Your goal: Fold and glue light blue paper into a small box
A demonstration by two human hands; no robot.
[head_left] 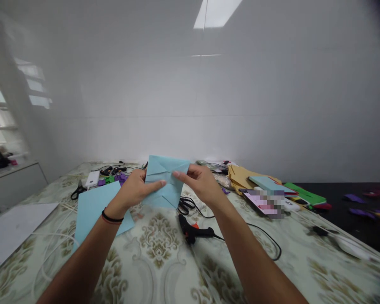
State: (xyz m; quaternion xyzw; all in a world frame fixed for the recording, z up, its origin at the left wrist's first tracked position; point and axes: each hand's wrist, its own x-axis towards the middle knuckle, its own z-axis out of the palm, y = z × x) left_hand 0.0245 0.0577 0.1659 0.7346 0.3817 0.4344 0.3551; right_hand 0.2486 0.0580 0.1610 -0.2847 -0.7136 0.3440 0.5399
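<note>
A light blue sheet of folded paper (164, 190), marked by several creases and flaps, is held up above the table. My left hand (137, 185) grips its left side, thumb lying across the front and fingers behind. On the right edge my right hand (201, 181) pinches it the same way, thumb on the front face. The fingers behind the paper are mostly hidden. Under the left forearm lies a larger light blue sheet (95, 207) on the table. A black glue gun (193, 230) rests just below the right hand, its cord trailing right.
Scissors (78, 190), a white box (92, 179) and purple pieces (120, 179) sit back left. At right are yellow envelopes (247, 175), a phone (262, 202) and a green folder (305, 193). White cable (47, 253) loops at left. A white board (19, 223) lies far left.
</note>
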